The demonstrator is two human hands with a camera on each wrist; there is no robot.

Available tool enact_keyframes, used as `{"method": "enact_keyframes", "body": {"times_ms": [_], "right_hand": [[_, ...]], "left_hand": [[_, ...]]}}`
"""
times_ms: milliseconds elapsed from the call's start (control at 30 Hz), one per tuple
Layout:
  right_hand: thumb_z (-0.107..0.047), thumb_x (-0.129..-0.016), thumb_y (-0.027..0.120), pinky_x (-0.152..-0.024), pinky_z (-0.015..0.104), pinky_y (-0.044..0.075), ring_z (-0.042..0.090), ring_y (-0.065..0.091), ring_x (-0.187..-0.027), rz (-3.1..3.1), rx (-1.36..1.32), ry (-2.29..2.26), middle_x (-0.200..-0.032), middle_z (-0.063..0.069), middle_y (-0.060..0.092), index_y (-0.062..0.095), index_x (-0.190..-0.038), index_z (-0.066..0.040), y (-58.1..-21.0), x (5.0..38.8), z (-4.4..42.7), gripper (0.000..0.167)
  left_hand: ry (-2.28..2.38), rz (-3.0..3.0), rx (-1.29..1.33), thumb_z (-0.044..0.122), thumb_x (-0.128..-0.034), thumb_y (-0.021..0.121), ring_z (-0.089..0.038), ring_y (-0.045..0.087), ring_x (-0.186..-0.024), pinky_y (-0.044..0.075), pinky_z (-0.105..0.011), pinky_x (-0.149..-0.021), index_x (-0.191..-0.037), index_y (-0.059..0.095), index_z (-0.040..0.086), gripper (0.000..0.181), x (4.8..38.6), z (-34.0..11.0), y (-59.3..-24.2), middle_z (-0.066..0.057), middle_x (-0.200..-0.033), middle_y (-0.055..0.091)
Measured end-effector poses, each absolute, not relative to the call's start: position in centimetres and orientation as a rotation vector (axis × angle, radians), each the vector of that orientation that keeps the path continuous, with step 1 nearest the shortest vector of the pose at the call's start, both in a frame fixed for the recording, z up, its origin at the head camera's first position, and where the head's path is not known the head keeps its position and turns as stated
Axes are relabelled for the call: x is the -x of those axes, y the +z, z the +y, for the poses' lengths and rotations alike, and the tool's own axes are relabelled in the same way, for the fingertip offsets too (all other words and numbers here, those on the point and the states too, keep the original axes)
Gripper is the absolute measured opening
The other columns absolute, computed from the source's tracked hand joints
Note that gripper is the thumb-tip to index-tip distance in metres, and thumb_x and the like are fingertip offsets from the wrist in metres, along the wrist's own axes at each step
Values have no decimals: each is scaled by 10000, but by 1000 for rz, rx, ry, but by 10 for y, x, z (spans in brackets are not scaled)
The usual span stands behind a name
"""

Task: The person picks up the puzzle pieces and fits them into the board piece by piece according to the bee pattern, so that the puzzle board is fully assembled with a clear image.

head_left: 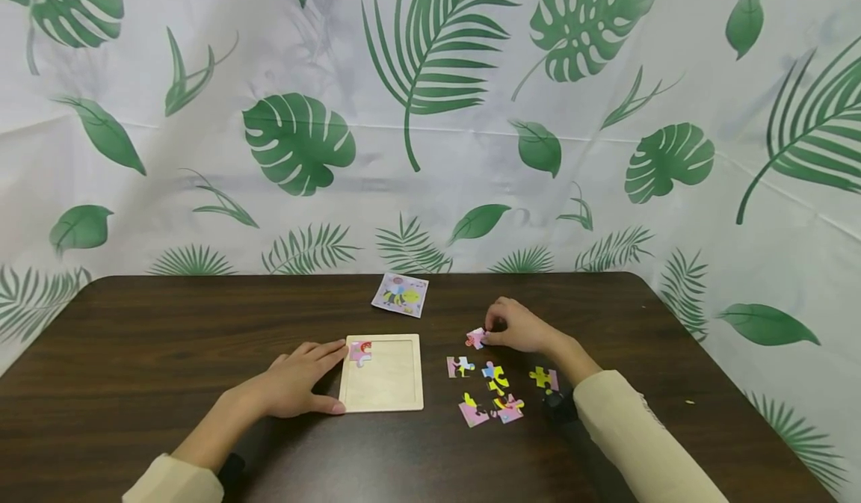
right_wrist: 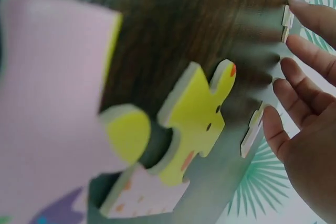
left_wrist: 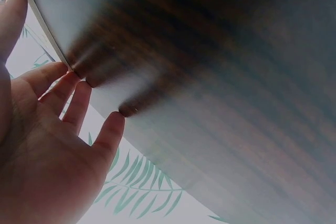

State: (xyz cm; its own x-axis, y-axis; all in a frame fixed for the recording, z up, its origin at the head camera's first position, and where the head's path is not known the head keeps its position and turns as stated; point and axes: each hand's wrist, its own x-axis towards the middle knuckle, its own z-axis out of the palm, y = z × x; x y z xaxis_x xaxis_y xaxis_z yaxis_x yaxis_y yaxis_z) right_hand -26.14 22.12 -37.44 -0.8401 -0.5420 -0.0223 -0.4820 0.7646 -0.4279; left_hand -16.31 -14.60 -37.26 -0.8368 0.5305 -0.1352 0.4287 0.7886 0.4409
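Sleeves: pale cream cuffs, the left sleeve [head_left: 176, 482] behind the left hand and the right sleeve [head_left: 642, 436] behind the right; both reach in from the near side
Left hand: the left hand [head_left: 299, 380] lies with fingers extended and thumb spread; thumb and fingertips touch the left edge of the wooden tray
Right hand: the right hand [head_left: 521, 329] pinches the pink-and-red piece [head_left: 474, 338] between thumb and fingertip; the piece sits at the hand's left side
Wooden tray: the wooden tray [head_left: 386, 383] lies flat between the hands, against the left one; one corner piece [head_left: 360, 351] sits in its far left corner, just beside the left fingertips
Loose pieces: a pink-and-white piece [head_left: 460, 367] lies nearer the person than the right hand and to its left; a blue-and-yellow piece [head_left: 495, 377] lies nearer the person too; two pink pieces [head_left: 474, 411] lie nearer still; a yellow-and-pink piece [head_left: 543, 380] lies just beside the right wrist
Bee picture: the bee picture [head_left: 401, 295] lies beyond the tray, between the hands
Counter: dark wood-grain counter [head_left: 134, 338] under everything; leaf-print cloth [head_left: 403, 193] hangs beyond both hands
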Motion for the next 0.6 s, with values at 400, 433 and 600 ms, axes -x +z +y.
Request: {"method": "enact_keyframes", "body": {"times_ms": [400,433,600], "right_hand": [[-103,-794,678,-809,418,405,229,477,-895,2738,894,-655,-955,46,514,645,-1042,-68,-375,259,230,252],[-101,-793,679,-808,419,403,231,474,-895,2735,900,-659,-954,49,511,646,-1039,-71,-375,259,230,250],[-118,-799,678,-789,407,403,228,477,-877,2746,928,-657,-935,45,512,644,-969,-86,-376,259,228,177]], "left_hand": [[582,2728,-753,491,-764,666,-359,301,-1237,269,-627,-867,-1388,362,20,839,164,-146,-373,-135,-1434,315],[581,2729,-758,490,-765,666,-357,303,-1236,271,-626,-865,-1388,363,18,838,164,-146,-373,-136,-1433,316],[581,2732,-765,493,-764,666,-353,311,-1229,278,-617,-864,-1384,367,14,839,163,-147,-373,-140,-1427,325]]}}
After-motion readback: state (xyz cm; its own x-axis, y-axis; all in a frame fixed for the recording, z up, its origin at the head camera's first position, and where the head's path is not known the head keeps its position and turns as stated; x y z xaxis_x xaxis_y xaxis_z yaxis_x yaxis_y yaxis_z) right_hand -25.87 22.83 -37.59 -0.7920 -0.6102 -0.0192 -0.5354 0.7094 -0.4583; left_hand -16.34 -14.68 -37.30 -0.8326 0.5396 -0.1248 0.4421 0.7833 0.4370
